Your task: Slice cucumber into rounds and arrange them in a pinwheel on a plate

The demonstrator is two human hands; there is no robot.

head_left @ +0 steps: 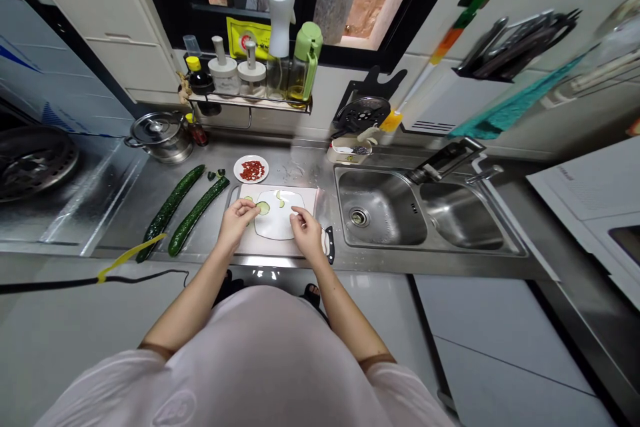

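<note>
My left hand (236, 223) is closed in a pinch at the left edge of a white plate (273, 230), with a round cucumber slice (263, 208) at its fingertips. Over the plate's right edge, my right hand (307, 232) has its fingers drawn together; whether anything small is between them cannot be made out. A cut piece of cucumber slice (280, 199) lies on the plate near its far side. The plate rests on a pale cutting board (306, 193). Partly hidden by my right hand, a knife with a black handle (331, 245) lies at the board's right.
Two cucumbers (173, 208) and a few cut ends lie left of the board. Behind it stands a small plate of chopped red pieces (251, 170). A lidded pot (160, 137) is back left, a double sink (383, 207) right. A shelf (250, 101) holds bottles and jars.
</note>
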